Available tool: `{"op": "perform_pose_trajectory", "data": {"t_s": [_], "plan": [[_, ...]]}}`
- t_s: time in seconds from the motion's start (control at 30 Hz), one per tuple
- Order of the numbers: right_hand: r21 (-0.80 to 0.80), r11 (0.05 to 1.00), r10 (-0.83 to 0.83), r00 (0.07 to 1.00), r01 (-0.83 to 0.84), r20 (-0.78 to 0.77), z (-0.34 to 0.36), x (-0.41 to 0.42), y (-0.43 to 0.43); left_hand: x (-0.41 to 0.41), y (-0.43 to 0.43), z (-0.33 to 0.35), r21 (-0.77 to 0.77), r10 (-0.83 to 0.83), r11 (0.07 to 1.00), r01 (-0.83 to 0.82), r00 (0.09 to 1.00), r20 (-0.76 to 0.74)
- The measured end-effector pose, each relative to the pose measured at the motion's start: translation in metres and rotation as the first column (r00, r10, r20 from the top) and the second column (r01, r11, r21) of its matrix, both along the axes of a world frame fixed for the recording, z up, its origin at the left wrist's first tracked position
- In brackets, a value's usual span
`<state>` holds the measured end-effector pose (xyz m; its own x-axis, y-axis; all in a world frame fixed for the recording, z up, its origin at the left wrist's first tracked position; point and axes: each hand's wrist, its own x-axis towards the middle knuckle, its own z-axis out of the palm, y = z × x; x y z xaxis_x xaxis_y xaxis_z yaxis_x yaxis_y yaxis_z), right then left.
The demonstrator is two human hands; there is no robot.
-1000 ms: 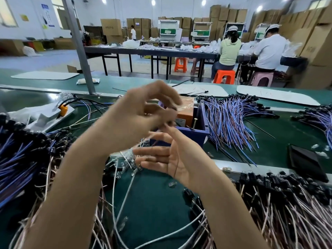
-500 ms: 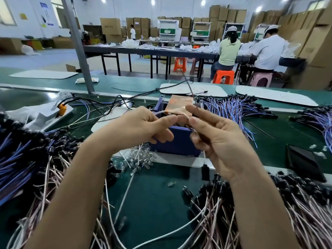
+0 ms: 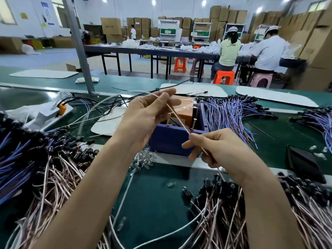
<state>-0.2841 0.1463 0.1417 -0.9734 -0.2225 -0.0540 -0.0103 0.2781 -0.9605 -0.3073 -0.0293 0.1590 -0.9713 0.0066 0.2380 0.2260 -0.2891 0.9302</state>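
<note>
Pink wire [image 3: 177, 118] held taut between your two hands, above the blue bin [image 3: 168, 141]

Its long axis slants from upper left, beyond the bin's near wall, down to lower right, toward you. Your left hand [image 3: 147, 115] pinches the upper end between thumb and curled forefinger. Your right hand [image 3: 222, 151] pinches the lower stretch, other fingers curled round it. The upper tip is hidden behind your left fingertips; the tail below your right hand is lost among the black-capped wires [image 3: 224, 193] nearer you than the bin
</note>
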Motion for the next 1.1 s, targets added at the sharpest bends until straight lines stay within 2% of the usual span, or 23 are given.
{"op": "perform_pose_trajectory", "data": {"t_s": [0.13,0.23,0.33,0.5,0.63,0.7,0.73,0.83,0.93,1.0,1.1], "plan": [[0.146,0.983,0.100,0.991,-0.112,0.086,-0.005,-0.002,0.010,-0.003,-0.006,0.001,0.128,0.112,0.985,-0.113,0.994,0.009],[0.157,0.985,0.057,0.993,-0.073,0.107,-0.012,-0.007,0.022,-0.005,-0.015,0.005,0.259,0.183,0.948,-0.185,0.983,0.029],[0.128,0.992,-0.008,0.994,-0.006,0.113,-0.020,-0.014,0.031,-0.010,-0.030,0.008,0.416,0.303,0.861,-0.293,0.952,0.045],[0.124,0.985,-0.136,0.976,0.116,0.167,-0.034,-0.024,0.042,-0.021,-0.064,0.007,0.392,0.489,0.801,-0.452,0.872,0.006],[-0.046,0.961,-0.264,0.951,0.274,0.161,-0.039,-0.031,0.038,-0.028,-0.067,0.001,0.199,0.474,0.865,-0.461,0.880,-0.019],[-0.100,0.932,-0.334,0.932,0.349,0.141,-0.041,-0.034,0.036,-0.029,-0.064,-0.004,-0.030,0.451,0.891,-0.453,0.891,-0.055],[-0.105,0.920,-0.364,0.922,0.377,0.130,-0.041,-0.035,0.036,-0.029,-0.063,-0.007,-0.187,0.448,0.869,-0.457,0.889,-0.094],[-0.083,0.894,-0.434,0.897,0.440,0.081,-0.041,-0.035,0.040,-0.029,-0.061,-0.015,-0.528,0.427,0.708,-0.468,0.880,-0.207],[-0.110,0.888,-0.442,0.895,0.447,0.067,-0.040,-0.034,0.042,-0.034,-0.062,-0.022,-0.760,0.425,0.446,-0.473,0.859,-0.285],[-0.130,0.894,-0.426,0.903,0.429,0.051,-0.040,-0.034,0.043,-0.037,-0.064,-0.027,-0.838,0.424,0.301,-0.455,0.851,-0.310],[-0.130,0.885,-0.449,0.893,0.448,0.022,-0.042,-0.034,0.043,-0.037,-0.065,-0.031,-0.883,0.413,0.194,-0.429,0.851,-0.323]]}}
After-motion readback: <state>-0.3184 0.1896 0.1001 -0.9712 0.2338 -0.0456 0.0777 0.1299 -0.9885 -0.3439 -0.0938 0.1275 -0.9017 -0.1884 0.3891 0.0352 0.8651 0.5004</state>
